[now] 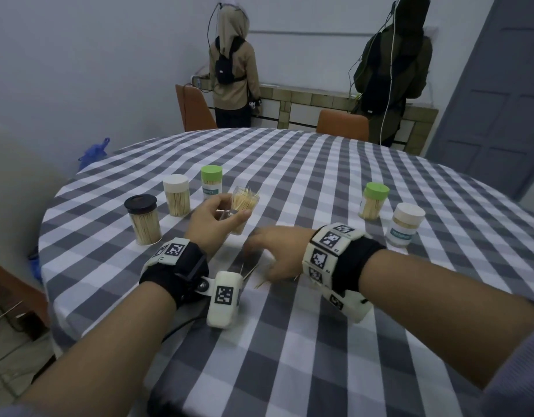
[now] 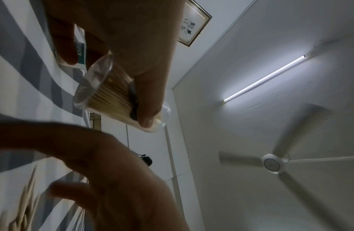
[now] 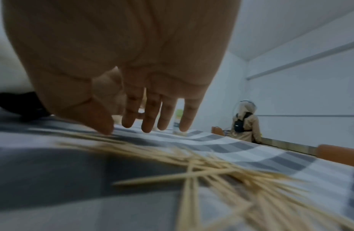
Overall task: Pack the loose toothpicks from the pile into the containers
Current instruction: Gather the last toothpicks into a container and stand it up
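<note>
Gripping open container [image 1: 244, 206], left hand [image 1: 211, 219]; right hand [image 1: 274, 251] spread over toothpicks [image 3: 221, 168]

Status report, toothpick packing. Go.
Left hand grips open container, nearly full. Right hand open, fingers over loose toothpicks. Nothing in the way.

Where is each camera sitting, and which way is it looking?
Head: on the person's head, looking down at the checked table; both forearms, left hand and right hand show.
Left wrist: under the left hand, looking up past the open container to the ceiling; right hand shows too.
Right wrist: low over the table, looking along the right hand above the loose toothpicks.
Shared: head and left wrist views both show the open container.
</note>
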